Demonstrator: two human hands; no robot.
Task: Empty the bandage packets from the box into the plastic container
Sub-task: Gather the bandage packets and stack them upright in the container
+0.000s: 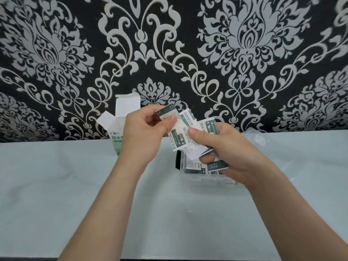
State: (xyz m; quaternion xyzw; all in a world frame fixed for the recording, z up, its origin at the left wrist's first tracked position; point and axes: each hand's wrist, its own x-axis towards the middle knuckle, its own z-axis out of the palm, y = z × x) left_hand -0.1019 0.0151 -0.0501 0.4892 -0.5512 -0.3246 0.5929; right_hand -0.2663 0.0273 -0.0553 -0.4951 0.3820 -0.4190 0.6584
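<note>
Both of my hands hold a fan of white-and-green bandage packets (185, 132) above the clear plastic container (195, 178). My left hand (143, 134) pinches the upper left packet between thumb and fingers. My right hand (226, 147) grips the lower packets, its thumb pressed on top of them. More packets lie inside the container, partly hidden by my right hand. The white and green bandage box (117, 125) stands upright behind my left hand with its top flaps open.
A pale table (75, 185) runs up to a black wall with a silver damask pattern. A clear plastic lid (258, 137) lies at the back right, by the wall.
</note>
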